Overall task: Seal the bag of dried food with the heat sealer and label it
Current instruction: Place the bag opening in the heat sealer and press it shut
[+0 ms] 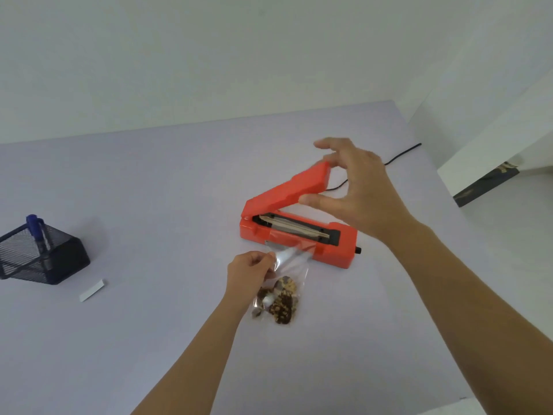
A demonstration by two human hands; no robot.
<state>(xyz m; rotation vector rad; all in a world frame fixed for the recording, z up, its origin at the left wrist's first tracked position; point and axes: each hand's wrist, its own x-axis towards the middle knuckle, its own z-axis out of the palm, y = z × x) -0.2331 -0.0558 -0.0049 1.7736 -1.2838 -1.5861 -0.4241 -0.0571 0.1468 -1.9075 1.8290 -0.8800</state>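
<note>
Two grips: left hand [250,269] pinching bag [282,287] top (near sealer [296,223]); right hand [356,187] spread, empty.

Two arms come up from the bottom of the view. Both are bare all the way, with no sleeves to see. The left hand [250,269] is bare too, and so is the right hand [356,190]. There are no gloves, no rings, no watch and no bands on the wrists. The fingers [324,142] have short, plain nails with no paint. The right arm looks bigger and longer here than the left arm. No other part of the person shows.
</note>
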